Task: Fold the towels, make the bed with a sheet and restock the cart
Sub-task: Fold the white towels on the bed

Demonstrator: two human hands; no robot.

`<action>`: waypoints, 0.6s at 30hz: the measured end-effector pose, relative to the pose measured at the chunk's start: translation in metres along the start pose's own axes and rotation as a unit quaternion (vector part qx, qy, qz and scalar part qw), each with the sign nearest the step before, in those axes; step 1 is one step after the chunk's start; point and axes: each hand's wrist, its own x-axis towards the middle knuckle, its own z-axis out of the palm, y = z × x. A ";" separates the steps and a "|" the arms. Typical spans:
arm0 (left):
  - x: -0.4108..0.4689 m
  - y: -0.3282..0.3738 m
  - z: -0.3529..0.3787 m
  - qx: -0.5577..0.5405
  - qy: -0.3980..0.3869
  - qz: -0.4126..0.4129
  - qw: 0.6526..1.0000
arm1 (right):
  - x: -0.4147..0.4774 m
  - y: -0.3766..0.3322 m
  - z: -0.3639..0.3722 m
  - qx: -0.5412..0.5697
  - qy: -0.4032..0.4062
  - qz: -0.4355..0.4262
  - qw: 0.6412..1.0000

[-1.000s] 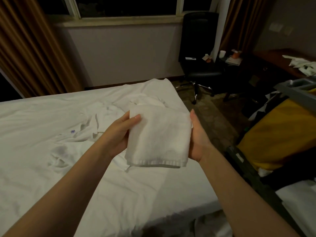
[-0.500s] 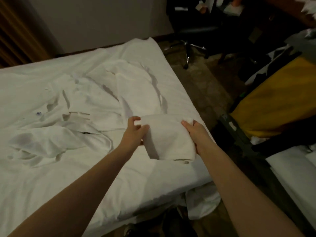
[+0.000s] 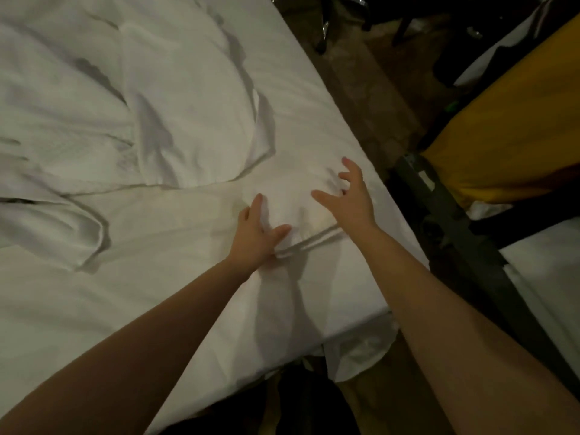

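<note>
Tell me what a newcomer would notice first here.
Two bare arms reach in from below to a folded white towel lying near the bed's right edge. The left hand rests on its near-left corner and the right hand is spread open over its right side. Rumpled white linen heaps across the bed behind, and a yellow bag stands out at the right.

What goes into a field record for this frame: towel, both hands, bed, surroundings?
towel: folded white cloth towel lying flat on the bed, near its right edge
left hand: at the towel's near left corner, thumb on top
right hand: fingers spread over the towel's right side; contact unclear
bed: white-sheeted bed, with rumpled white linen lying behind the towel
beside bed: yellow fabric cart bag, to the right
</note>
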 end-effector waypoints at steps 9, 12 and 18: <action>-0.011 -0.015 0.010 0.151 -0.020 0.036 0.988 | -0.032 0.044 0.014 -0.238 0.053 -0.051 0.968; -0.018 -0.018 0.010 0.378 0.028 0.035 0.925 | -0.042 0.034 0.025 -0.436 0.102 -0.143 0.883; -0.037 -0.026 -0.025 0.390 -0.021 0.051 0.919 | -0.045 0.005 0.045 -0.532 -0.079 -0.111 0.836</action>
